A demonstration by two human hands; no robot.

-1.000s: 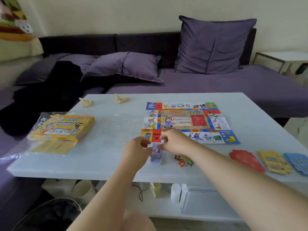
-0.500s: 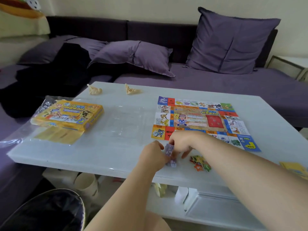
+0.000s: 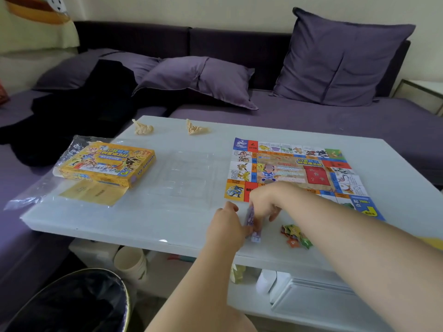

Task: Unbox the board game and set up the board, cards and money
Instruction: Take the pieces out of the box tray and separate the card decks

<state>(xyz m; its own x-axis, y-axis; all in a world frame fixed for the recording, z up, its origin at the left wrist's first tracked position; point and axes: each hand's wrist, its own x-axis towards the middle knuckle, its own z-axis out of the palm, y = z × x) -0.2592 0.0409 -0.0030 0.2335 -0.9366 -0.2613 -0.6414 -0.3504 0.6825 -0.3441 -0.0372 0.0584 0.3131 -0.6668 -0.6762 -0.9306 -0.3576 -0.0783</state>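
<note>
The colourful game board (image 3: 294, 168) lies unfolded on the right half of the white table (image 3: 167, 212). Just in front of its near edge, my left hand (image 3: 226, 227) and my right hand (image 3: 266, 200) both hold a small stack of purple play money (image 3: 251, 221), which stands on edge between them. A little pile of small coloured tokens (image 3: 296, 236) lies to the right of the money. The yellow game box (image 3: 105, 162) sits at the table's left on clear plastic wrap (image 3: 36, 195), with a yellow sheet (image 3: 92, 192) beneath it.
Two crumpled beige paper bits (image 3: 143, 127) (image 3: 195, 128) lie at the table's far edge. A purple sofa with cushions (image 3: 201, 80) stands behind. A dark bin (image 3: 72, 303) and paper cups (image 3: 131, 262) are under the table's left front. A yellow card edge (image 3: 431, 243) shows at far right.
The camera view has swung left and down, so the card stacks at right left the frame. Both hands stay at the purple money, which now stands more upright between them.
</note>
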